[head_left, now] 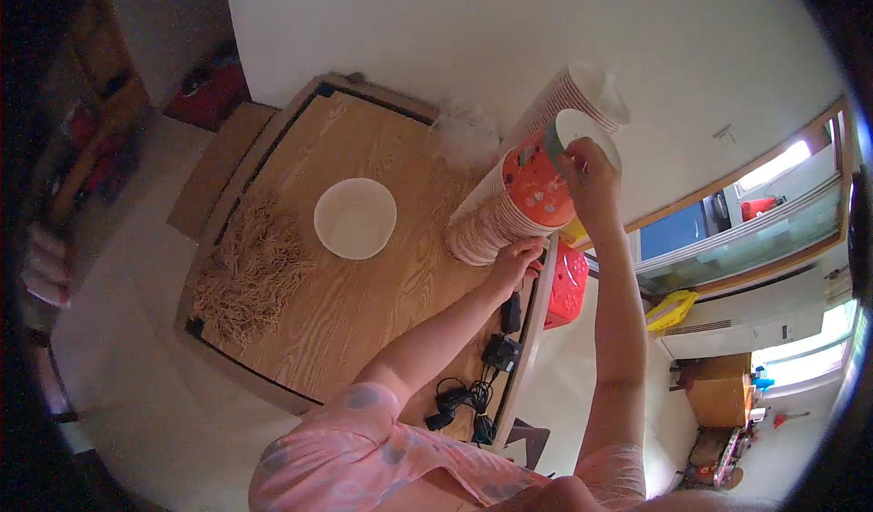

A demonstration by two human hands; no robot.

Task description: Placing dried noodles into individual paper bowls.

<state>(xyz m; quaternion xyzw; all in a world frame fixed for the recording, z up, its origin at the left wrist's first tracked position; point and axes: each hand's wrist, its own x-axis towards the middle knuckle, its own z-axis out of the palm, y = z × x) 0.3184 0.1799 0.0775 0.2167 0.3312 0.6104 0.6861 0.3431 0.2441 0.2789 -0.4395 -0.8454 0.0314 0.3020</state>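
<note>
My right hand (587, 171) is raised at the top of a tall stack of paper buckets (486, 221). Its fingers pinch the rim of the uppermost paper bucket (538, 185), which has a red-orange printed side, a green band and a white inside. That bucket stands well out of the stack, though its lower end is still near the rims below. Lower down, my left hand (518, 262) grips the side of the stack by its upper rims; some of its fingers are hidden. A single white bucket (355, 218) sits apart on the wood-grain table, its mouth facing up.
The table (364, 321) carries a heap of crinkled beige paper strands (250, 271) on the left. Black cables with adapters (473, 398) lie near the right edge. Behind stand another bucket stack (582, 94) and a clear plastic bag (464, 135). A red basket (566, 285) is beyond the edge.
</note>
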